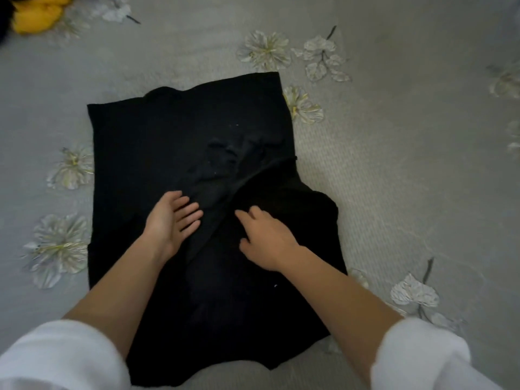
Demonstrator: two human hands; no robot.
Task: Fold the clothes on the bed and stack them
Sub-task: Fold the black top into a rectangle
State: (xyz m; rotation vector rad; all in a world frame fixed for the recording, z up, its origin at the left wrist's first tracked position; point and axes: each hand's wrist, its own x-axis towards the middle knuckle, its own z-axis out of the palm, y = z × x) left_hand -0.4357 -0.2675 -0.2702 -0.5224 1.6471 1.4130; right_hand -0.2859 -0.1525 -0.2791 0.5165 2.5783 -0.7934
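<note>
Left hand (171,218), right hand (267,237) rest on black garment (174,130) (seemingly part-folded).

A black garment (197,136) is lying spread out on the middle of the bed (394,164), its length running away from the viewer. Its far half is lying flat, with a straight far edge. Small wrinkles are bunching near its centre, and a raised diagonal crease is running from the right edge down towards the middle. Below that crease the cloth is bulging out wider on the right. A few white lint specks are showing on it. A crumpled yellow garment (36,12) is lying well apart at the far left corner, partly cut off.
</note>
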